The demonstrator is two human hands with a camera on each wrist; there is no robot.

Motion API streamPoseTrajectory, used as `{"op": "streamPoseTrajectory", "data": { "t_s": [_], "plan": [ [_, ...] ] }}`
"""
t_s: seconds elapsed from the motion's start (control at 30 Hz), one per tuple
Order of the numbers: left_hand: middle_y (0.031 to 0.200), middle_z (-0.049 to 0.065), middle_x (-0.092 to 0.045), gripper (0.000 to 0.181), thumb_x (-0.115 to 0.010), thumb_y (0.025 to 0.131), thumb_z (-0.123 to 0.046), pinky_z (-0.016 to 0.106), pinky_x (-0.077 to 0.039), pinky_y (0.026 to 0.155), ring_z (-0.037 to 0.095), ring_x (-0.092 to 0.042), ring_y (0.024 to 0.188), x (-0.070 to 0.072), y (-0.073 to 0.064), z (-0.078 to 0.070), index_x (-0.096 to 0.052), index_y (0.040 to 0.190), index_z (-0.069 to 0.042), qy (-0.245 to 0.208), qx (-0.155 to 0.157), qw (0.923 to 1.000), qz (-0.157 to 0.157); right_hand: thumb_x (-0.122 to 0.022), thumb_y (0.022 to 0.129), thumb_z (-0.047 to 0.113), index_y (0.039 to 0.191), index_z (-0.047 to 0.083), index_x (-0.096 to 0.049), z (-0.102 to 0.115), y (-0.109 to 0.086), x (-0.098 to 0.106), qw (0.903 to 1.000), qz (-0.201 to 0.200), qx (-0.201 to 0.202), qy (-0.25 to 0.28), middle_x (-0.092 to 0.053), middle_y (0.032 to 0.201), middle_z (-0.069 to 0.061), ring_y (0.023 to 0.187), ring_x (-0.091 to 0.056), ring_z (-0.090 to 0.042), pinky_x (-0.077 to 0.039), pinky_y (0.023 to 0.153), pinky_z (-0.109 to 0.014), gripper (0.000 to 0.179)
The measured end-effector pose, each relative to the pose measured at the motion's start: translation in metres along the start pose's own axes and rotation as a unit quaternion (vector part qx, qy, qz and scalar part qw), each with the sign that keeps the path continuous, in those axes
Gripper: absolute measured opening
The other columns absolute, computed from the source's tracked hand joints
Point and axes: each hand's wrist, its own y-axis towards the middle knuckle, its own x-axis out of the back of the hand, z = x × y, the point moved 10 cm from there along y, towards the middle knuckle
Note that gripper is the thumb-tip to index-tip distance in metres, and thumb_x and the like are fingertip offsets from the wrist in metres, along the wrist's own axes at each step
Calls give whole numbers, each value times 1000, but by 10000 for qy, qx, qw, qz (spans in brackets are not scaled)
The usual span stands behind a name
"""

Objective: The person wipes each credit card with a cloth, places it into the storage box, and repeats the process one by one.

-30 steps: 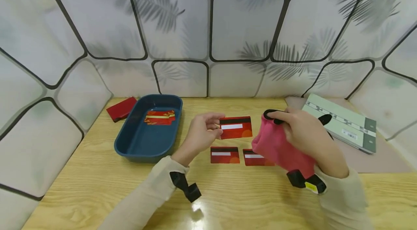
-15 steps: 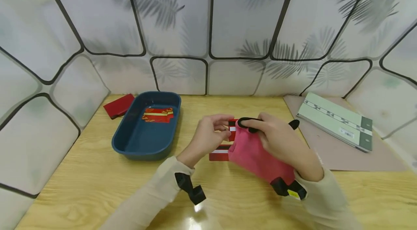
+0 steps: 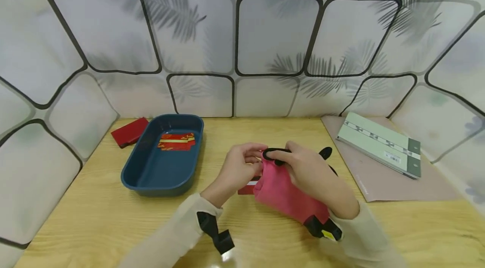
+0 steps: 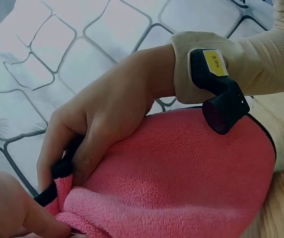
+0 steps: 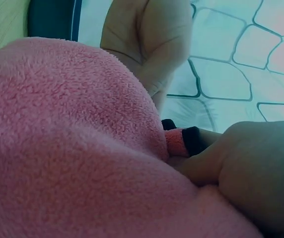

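In the head view, my right hand (image 3: 310, 175) grips a pink fleece cloth (image 3: 282, 194) with black edging. My left hand (image 3: 238, 167) comes in from the left, its thumb and fingers pinching the edge of a red card now covered by the cloth. Another red card (image 3: 246, 190) with a black stripe and white strip lies on the table, partly under the cloth. The left wrist view shows the fluffy cloth (image 4: 157, 168) hanging from my right hand (image 4: 117, 104). In the right wrist view, cloth (image 5: 67, 129) fills the left side and my left hand (image 5: 149, 39) is behind it.
A blue tray (image 3: 130, 179) on the left holds red and gold cards (image 3: 176, 141). Beside it lies a dark red wallet-like item (image 3: 129, 132). At the right, a green notebook (image 3: 379, 143) rests on a greyish-pink sheet (image 3: 386, 190). A patterned curtain (image 3: 273, 36) stands behind.
My right hand has carried the cloth leftward to my left hand, covering the held card. The cloth now also hides most of the cards on the table.
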Motion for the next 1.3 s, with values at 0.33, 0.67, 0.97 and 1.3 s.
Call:
{"op": "streamPoseTrajectory", "data": {
  "t_s": [0.33, 0.67, 0.97, 1.3],
  "plan": [
    [93, 13, -59, 39, -59, 82, 15, 27, -57, 64, 13, -60, 76, 12, -4, 5, -65, 117, 1, -247, 30, 9988, -429, -57, 85, -6, 113, 15, -72, -24, 0, -3, 9977, 284, -147, 593, -49, 73, 3, 61, -47, -11, -39, 54, -24, 38],
    [89, 18, -62, 37, -60, 82, 14, 29, -57, 64, 12, -60, 68, 20, -6, 3, -64, 117, 1, -326, -33, 9991, -261, -55, 86, -5, 115, 13, -70, -52, -9, 6, 9972, 368, -525, 396, -58, 80, -2, 70, -52, -16, -44, 62, -31, 37],
    [90, 15, -66, 36, -63, 82, 11, 29, -58, 68, 15, -65, 73, 32, -7, 2, -68, 115, -4, 39, -137, 9979, -626, -53, 87, 3, 118, 16, -69, -67, -12, 10, 9901, 749, -1182, -46, -61, 85, -8, 66, -52, -19, -41, 56, -33, 37],
    [92, 18, -68, 39, -66, 81, 12, 33, -59, 68, 17, -68, 75, 33, -1, 11, -67, 118, -2, -437, -73, 9951, -880, -56, 84, 5, 112, 16, -69, -49, -7, 17, 9927, 774, -676, 627, -70, 100, 0, 77, -54, -15, -43, 67, -31, 33]
  ]
}}
